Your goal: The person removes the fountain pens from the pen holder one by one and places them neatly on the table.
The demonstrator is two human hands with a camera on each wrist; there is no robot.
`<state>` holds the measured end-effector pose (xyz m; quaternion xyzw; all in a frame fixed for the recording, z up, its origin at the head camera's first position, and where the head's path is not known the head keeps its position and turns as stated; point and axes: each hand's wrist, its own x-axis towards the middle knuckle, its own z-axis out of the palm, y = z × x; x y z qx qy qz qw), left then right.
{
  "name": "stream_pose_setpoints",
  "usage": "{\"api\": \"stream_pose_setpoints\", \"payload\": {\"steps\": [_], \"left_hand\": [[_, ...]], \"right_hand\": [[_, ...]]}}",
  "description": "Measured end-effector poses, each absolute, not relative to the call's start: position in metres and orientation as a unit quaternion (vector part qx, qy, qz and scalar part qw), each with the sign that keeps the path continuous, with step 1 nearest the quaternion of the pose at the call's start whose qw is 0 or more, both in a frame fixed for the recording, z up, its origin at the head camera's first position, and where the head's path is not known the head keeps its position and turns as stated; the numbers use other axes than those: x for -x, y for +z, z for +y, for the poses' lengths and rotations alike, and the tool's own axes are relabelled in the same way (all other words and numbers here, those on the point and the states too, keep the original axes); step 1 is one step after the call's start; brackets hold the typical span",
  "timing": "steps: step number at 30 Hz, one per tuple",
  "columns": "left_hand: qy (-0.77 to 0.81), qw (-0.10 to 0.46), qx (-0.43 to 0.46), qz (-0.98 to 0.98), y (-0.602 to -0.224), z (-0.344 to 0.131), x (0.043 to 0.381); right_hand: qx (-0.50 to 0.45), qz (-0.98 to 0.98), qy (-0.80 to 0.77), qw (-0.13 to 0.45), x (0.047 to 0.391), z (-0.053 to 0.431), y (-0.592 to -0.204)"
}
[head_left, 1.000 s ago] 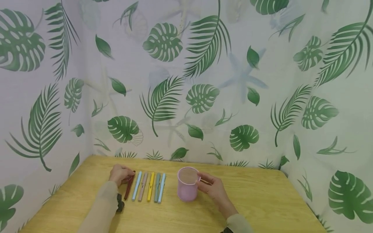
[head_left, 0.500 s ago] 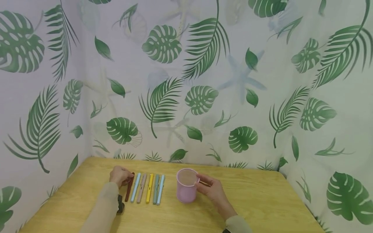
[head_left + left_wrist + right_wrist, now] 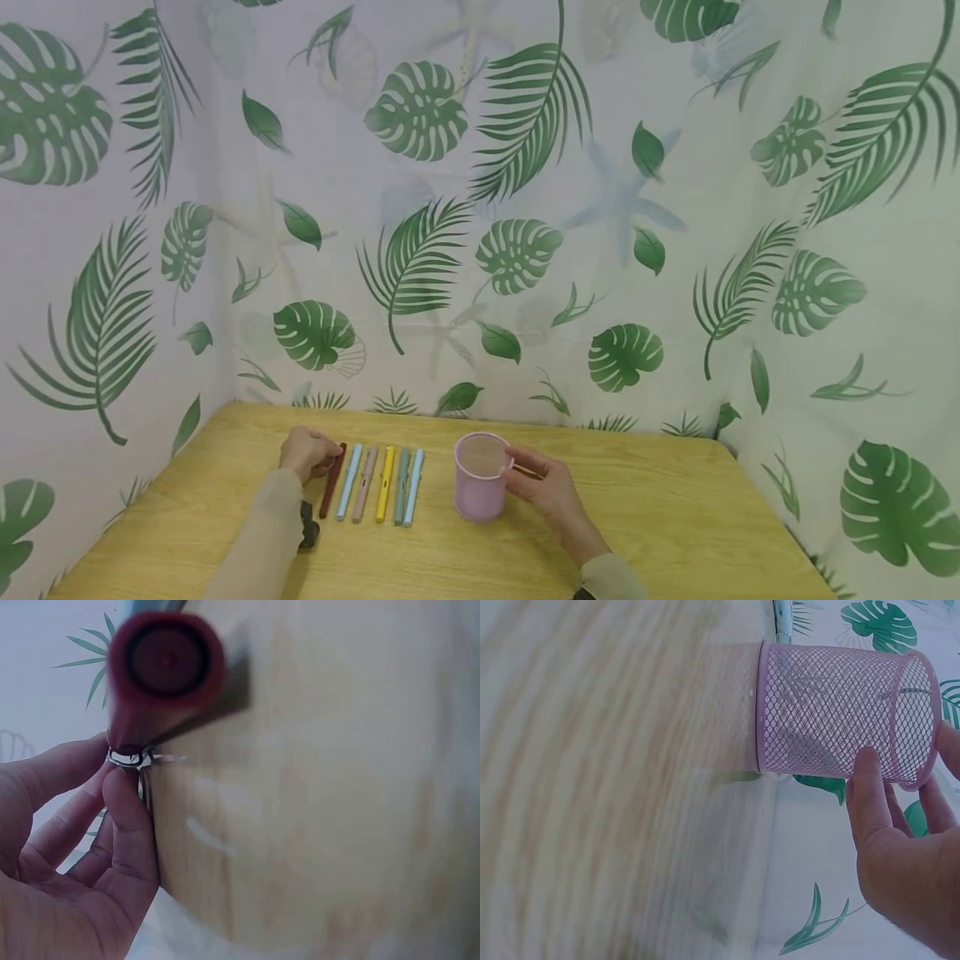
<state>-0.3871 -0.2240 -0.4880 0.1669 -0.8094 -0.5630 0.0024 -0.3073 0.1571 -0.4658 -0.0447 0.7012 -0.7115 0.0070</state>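
Observation:
My left hand (image 3: 302, 452) pinches the upper end of a dark red pen (image 3: 333, 482), which lies at the left end of a row of pens. In the left wrist view, thumb and fingers meet around the pen (image 3: 166, 660) near its clip, its round end facing the camera. A pink mesh pen holder (image 3: 480, 497) stands upright to the right of the row. My right hand (image 3: 553, 497) holds it by the right side of its rim. The right wrist view has the fingers against the mesh and rim of the pen holder (image 3: 829, 712).
Beside the red pen lie a light blue pen (image 3: 349, 483), a dusty pink pen (image 3: 365, 485), a yellow pen (image 3: 386, 485), a grey-green pen (image 3: 402, 487) and another light blue pen (image 3: 414, 489). The wooden table (image 3: 660, 517) meets a leaf-patterned cloth (image 3: 525, 383) behind and at both sides.
Both hands keep their places on the red pen and the pen holder. Only a slight shift of the head view shows.

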Motion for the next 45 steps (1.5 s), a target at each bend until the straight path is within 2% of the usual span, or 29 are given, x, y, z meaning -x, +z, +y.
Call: {"api": "stream_pose_setpoints", "payload": {"steps": [9,18,28,35,40,45], "left_hand": [[-0.566,-0.009,-0.188,-0.802,-0.488,-0.227,0.385],[-0.584,-0.01,-0.172,-0.793,-0.483,-0.228,0.379],[-0.557,0.072,-0.139,-0.816,-0.459,-0.2,0.371],[-0.513,0.11,-0.093,-0.846,-0.451,-0.169,0.363],[-0.504,0.098,-0.06,-0.856,-0.449,-0.15,0.355],[-0.485,0.06,0.005,-0.873,-0.448,-0.131,0.344]], "right_hand": [[0.043,0.708,-0.705,0.007,0.306,0.153,-0.464],[0.062,0.717,-0.694,0.008,0.307,0.152,-0.465],[0.074,0.732,-0.677,-0.01,0.305,0.149,-0.46],[0.063,0.78,-0.62,-0.052,0.305,0.152,-0.458],[0.066,0.823,-0.559,-0.072,0.305,0.16,-0.453],[0.076,0.88,-0.456,-0.113,0.299,0.168,-0.448]]}}
